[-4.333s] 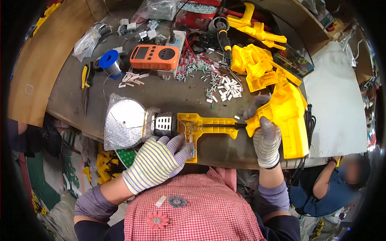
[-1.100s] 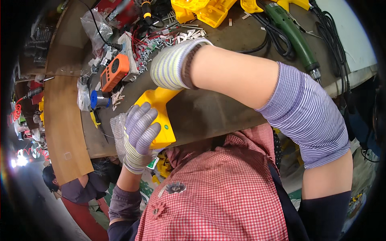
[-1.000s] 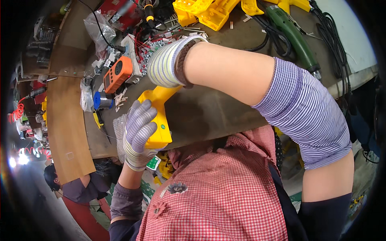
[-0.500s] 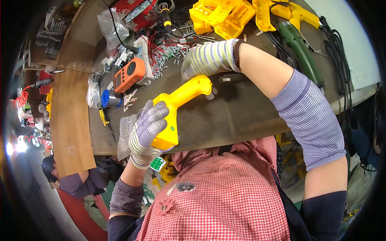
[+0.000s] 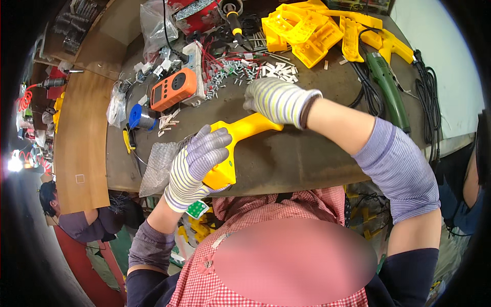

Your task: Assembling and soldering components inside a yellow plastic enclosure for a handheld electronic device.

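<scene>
Head view: left hand (image 5: 199,161) gripping 1 yellow casing (image 5: 220,174) near front edge of bench (image 5: 307,163), apparently steadying wide end; right hand (image 5: 279,100) hanging curled at handle (image 5: 253,126), grip impossible to tell; bubble wrap (image 5: 157,169) lying beside, perhaps cushioning.

Our gloves (image 5: 189,176) show white, yellow and purple stripes, the housing (image 5: 224,171) under our left fingers (image 5: 212,139) is plain yellow, the meter (image 5: 169,92) beyond them orange and black, the tool (image 5: 389,94) right of our right fingers (image 5: 249,96) green.
</scene>
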`<state>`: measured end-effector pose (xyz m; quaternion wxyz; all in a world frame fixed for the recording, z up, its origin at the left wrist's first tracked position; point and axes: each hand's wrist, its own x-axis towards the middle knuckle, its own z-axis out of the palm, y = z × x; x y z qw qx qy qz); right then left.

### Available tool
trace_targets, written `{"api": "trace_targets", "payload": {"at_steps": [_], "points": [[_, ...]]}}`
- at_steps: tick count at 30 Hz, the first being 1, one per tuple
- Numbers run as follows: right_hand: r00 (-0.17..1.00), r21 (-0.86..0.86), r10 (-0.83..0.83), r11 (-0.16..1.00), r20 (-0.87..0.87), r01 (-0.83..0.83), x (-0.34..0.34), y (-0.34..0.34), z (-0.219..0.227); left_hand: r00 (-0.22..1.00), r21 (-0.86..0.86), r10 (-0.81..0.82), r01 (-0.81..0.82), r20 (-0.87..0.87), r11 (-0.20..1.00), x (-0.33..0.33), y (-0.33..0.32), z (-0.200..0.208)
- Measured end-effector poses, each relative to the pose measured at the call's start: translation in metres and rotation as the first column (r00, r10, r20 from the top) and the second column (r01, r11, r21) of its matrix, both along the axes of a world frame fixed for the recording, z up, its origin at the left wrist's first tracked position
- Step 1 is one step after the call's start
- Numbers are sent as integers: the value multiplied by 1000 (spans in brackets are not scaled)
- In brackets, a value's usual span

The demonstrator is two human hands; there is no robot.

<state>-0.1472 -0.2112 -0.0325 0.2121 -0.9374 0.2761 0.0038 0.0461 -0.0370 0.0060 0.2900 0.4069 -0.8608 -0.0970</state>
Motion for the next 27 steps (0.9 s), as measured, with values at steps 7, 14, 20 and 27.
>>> {"api": "trace_targets", "payload": {"at_steps": [7,14,20,27], "points": [[977,2,-176,984,120,177,-9,28,13,991,-62,2,6,134,998,-2,14,-19],[987,466,-10,881,-162,85,-1,26,55,973,-122,7,22,230,992,7,24,-31],[991,336,83,941,-102,-44,1,34,50,977,53,-66,56,201,997,1,32,-10],[999,152,-19,988,-47,26,-5,52,43,911,210,406,-412,74,887,43,18,16]]}}
